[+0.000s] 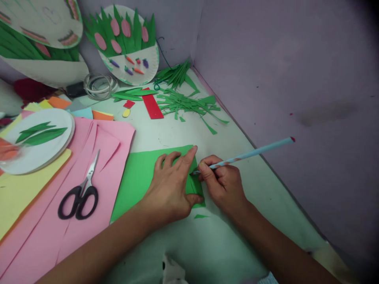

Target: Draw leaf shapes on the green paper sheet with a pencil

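Note:
A sheet of green paper (139, 173) lies on the table, partly over a pink sheet. My left hand (171, 185) rests on it with fingers spread, thumb and index finger near the sheet's right edge. A light blue pencil (254, 152) with a red end is gripped in my right hand (222, 181). Its tip meets the green paper between my left thumb and index finger, where a thin dark line shows. Just below the sheet's lower right corner lies a small green paper scrap (201, 216).
Black-handled scissors (81, 199) lie on pink paper (50, 232) at left. White paper plates (56, 154) hold green leaf cutouts. Green paper strips (189, 103) and a red strip (152, 105) lie at the back. A decorated plate (151, 65) leans on the wall (266, 71).

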`<state>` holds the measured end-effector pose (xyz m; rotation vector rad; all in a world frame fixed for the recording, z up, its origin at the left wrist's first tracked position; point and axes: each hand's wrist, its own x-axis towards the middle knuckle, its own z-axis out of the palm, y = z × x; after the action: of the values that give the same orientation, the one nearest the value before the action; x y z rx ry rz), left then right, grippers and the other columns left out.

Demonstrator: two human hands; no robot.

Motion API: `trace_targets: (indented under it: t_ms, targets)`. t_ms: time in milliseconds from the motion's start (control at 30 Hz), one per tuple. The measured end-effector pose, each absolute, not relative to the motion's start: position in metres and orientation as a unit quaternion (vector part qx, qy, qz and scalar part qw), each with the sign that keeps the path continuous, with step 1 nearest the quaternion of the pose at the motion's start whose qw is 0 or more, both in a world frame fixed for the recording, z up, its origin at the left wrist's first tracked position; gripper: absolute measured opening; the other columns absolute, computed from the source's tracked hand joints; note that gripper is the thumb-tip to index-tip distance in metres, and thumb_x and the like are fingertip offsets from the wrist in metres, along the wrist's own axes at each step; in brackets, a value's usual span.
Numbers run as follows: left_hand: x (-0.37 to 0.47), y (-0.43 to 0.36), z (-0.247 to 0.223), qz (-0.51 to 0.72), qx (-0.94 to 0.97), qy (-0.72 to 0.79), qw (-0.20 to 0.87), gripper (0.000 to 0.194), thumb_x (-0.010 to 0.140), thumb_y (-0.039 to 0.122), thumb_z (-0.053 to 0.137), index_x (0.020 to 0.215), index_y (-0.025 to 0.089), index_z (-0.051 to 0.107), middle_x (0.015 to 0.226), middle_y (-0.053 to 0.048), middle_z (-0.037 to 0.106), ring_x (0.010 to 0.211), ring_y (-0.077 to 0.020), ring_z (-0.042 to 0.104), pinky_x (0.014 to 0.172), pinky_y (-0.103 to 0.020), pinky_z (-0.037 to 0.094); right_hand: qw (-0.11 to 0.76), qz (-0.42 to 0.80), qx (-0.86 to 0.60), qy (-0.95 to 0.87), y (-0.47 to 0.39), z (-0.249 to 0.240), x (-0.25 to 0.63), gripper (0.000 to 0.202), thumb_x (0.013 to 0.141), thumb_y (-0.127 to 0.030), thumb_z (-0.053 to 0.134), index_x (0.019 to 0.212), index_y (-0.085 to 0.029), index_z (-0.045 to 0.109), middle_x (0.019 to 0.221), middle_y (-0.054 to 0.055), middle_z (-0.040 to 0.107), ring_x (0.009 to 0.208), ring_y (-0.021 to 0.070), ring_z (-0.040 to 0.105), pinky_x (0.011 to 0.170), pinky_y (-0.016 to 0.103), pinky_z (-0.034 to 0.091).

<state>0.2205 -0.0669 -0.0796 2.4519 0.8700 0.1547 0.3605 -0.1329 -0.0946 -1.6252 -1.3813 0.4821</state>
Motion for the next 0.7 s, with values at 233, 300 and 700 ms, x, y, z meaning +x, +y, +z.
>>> trace_targets:
  t_ms: [233,300,700]
  targets:
    - [0.220,-0.067,-0.079,0.064,0.908,0.316,0.268,0.101,0.067,0.035,0.075,0.147,0.024,0.013,0.138,-0.008,0.048,0.127,-0.0345,0.034,0.107,-0.054,0.018,0.452,0.177,-0.653,-0.582,-0.138,-0.092,0.358,0.029,0.090,-0.022,0.044,0.063,-0.020,0.054,0.066,0.001,0.063,0.055,0.0128,0.059,0.052,0.024,0.044]
    - [0.220,-0.067,-0.080,0.065,0.908,0.317,0.268,0.101,0.067,0.034,0.074,0.147,0.023,0.014,0.137,-0.008,0.048,0.127,-0.0343,0.034,0.107,-0.054,0.018,0.452,0.177,-0.650,-0.585,-0.140,-0.091,0.358,0.029,0.090,-0.021,0.044,0.063,-0.020,0.054,0.064,0.001,0.062,0.054,0.0127,0.059,0.051,0.024,0.044]
    - [0.219,-0.067,-0.079,0.063,0.911,0.316,0.258,0.100,0.068,0.037,0.073,0.147,0.020,0.015,0.135,-0.010,0.050,0.127,-0.0347,0.034,0.107,-0.054,0.021,0.449,0.172,-0.647,-0.591,-0.148,-0.088,0.354,0.029,0.089,-0.019,0.044,0.062,-0.019,0.054,0.063,0.001,0.061,0.051,0.0113,0.058,0.049,0.023,0.043]
